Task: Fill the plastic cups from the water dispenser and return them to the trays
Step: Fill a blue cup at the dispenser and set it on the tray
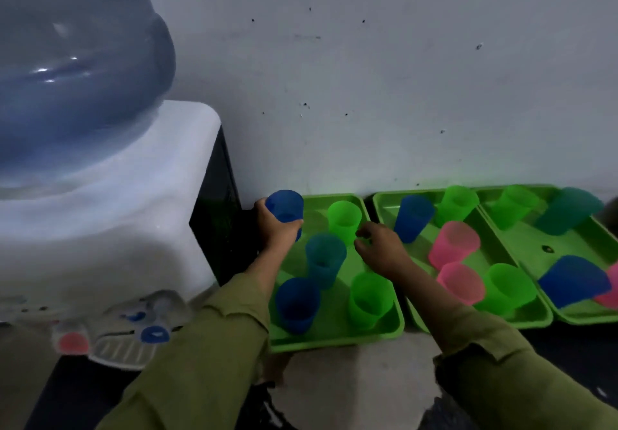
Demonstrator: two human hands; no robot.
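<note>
Left hand (276, 228) wraps round the translucent blue plastic cup (286, 207) at the far-left corner of the leftmost bright green plastic tray (334, 337), close beside the white water dispenser (100, 228), handy for its taps, I'd say. Its forearm stretches straight ahead. Right hand (381, 250) hovers just beside the light green plastic cup (344, 217), fingers loosely curled, holding nothing. Lifting or landing? Can't tell.

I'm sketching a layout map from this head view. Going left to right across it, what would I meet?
From the left: water dispenser → left hand gripping a blue cup → green cup at the back of the first tray → right hand → pink cup in the middle tray → far-right tray.
</note>
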